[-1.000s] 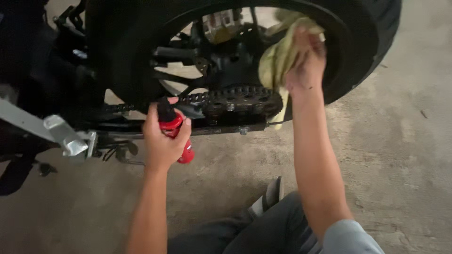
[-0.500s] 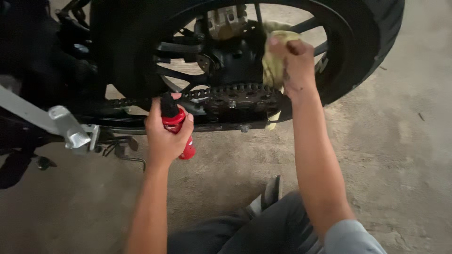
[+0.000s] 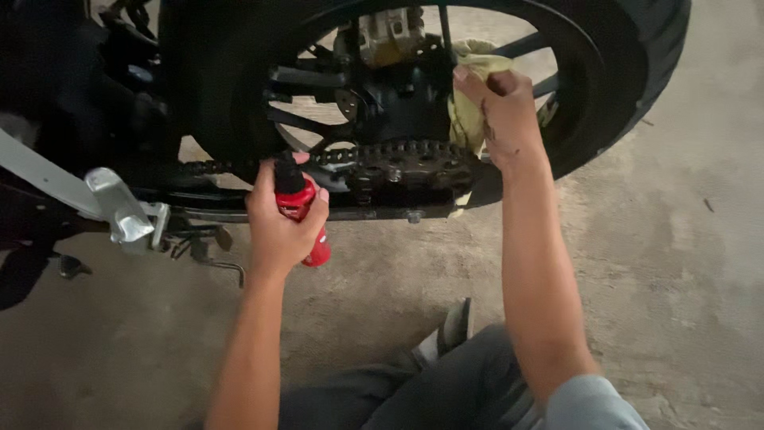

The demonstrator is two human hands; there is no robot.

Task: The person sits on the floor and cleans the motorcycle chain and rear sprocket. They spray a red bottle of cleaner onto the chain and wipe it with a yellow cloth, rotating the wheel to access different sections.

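The left hand (image 3: 280,227) is wrapped tight around a small red spray can (image 3: 301,209) with a black cap, held upright just near the drive chain (image 3: 374,159) at the left of the sprocket. The right hand (image 3: 507,111) is closed on a crumpled yellow rag (image 3: 468,119), pressed against the wheel hub (image 3: 402,99) above the chain, inside the black rear wheel (image 3: 629,72)

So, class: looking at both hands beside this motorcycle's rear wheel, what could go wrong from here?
1. The right hand presses a yellow rag beside the rear sprocket; if the wheel turns, rag or fingers might get caught in the chain.
2. The left hand aims a red spray can near the tyre; overspray could make it slippery.
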